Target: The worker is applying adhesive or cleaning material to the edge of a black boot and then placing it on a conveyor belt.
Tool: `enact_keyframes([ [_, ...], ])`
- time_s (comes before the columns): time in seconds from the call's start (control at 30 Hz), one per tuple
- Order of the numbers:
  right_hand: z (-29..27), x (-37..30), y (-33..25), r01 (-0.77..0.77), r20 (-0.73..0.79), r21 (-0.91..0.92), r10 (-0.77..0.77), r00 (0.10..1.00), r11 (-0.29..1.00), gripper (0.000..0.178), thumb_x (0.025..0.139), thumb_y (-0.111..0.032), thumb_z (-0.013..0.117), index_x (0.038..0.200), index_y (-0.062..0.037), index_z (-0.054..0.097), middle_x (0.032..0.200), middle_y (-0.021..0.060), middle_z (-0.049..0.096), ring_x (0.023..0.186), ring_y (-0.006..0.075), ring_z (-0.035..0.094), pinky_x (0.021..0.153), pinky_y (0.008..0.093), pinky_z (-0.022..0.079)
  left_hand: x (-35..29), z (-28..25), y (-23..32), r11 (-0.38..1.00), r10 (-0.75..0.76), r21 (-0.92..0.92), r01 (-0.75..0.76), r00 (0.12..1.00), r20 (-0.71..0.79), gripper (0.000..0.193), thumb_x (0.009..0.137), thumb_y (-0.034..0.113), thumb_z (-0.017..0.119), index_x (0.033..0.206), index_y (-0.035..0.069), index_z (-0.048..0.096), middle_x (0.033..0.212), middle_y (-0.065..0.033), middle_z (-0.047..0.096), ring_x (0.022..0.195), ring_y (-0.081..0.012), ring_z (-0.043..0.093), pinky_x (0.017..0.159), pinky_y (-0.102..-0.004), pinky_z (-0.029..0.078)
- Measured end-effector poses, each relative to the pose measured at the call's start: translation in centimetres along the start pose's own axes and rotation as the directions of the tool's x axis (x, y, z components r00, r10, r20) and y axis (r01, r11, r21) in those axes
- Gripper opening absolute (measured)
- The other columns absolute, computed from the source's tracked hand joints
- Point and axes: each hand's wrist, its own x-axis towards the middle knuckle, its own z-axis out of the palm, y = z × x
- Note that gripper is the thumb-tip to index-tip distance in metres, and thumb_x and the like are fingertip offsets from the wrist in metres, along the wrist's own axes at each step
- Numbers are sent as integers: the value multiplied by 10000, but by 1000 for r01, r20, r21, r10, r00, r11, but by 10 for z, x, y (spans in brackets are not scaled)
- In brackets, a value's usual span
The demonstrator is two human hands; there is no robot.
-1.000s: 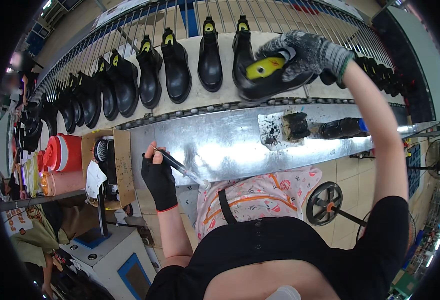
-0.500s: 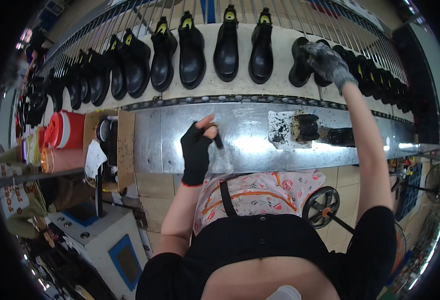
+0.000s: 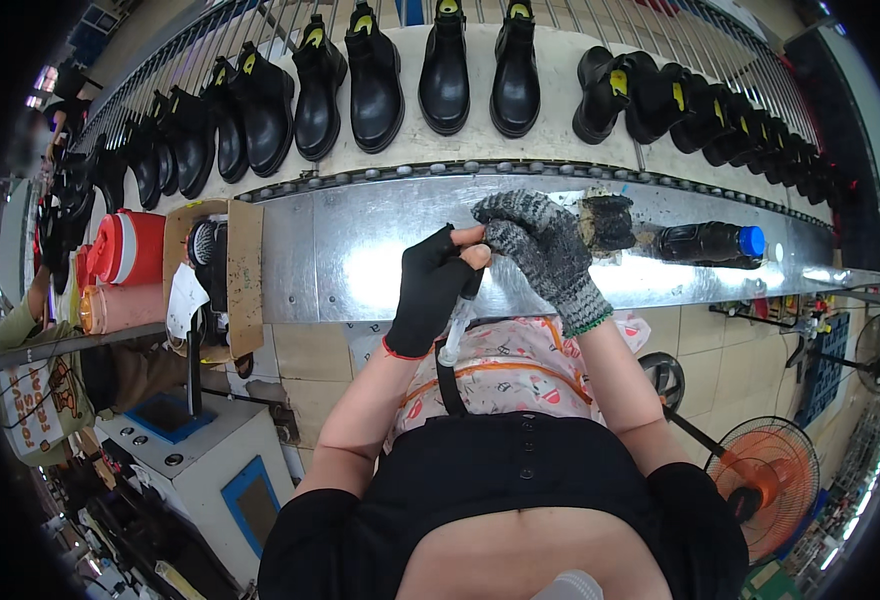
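My left hand (image 3: pixel 428 285), in a black fingerless glove, is closed around a slim tool with a black upper part and a clear, whitish lower end (image 3: pixel 453 335). I cannot tell its exact kind. My right hand (image 3: pixel 538 245), in a grey knitted glove, has its fingers curled in against the left fingertips. Whatever it pinches is hidden. Both hands are over the near half of a metal table. Beyond them, black ankle boots (image 3: pixel 444 80) with yellow-green linings stand in a long row on a pale conveyor. One boot (image 3: pixel 598 100) leans at the right of the middle.
On the table, right of my hands, are a dark, stained block (image 3: pixel 610 222) and a dark bottle with a blue cap (image 3: pixel 710 243). A cardboard box (image 3: pixel 247 275) holding a brush and a red jug (image 3: pixel 132 250) stand left. An orange fan (image 3: pixel 770 485) is at lower right.
My right hand has left the boots at the right and come back beside my left hand. The left hand has shifted slightly right, keeping the slim tool. The boots appear higher in view.
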Motion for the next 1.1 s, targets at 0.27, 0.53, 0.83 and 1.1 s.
enact_keyframes([
  [0.27,5,-6,-1,99,-48,35,-98,994,994,171,811,-67,612,970,-45,668,959,91,661,901,234,619,819,321,480,-9,10,-3,998,-1,-60,-4,997,-75,229,840,35,626,1046,-65,612,681,-39,584,541,-61,472,493,-214,371],
  [0.53,4,-7,-2,89,-53,6,-88,995,996,166,826,-95,634,984,-52,664,950,103,646,887,246,620,804,325,490,-7,9,-2,998,7,-57,-11,997,-78,230,825,30,642,1036,-60,619,696,-49,601,532,-65,486,486,-214,374],
  [0.83,8,-9,3,112,-76,125,-104,992,986,156,837,-85,618,984,-42,650,965,109,636,909,249,611,807,327,486,-7,7,-2,999,11,-47,-13,998,-54,228,826,38,648,1031,-57,619,723,-69,623,533,-70,499,481,-215,383],
  [1.1,9,-6,-1,134,-80,109,-126,989,985,150,835,-81,619,976,-40,647,956,111,632,899,255,607,806,332,482,-7,5,-2,998,54,-31,-55,998,-38,219,833,44,639,1028,-54,620,719,-69,622,534,-70,497,480,-216,381],
])
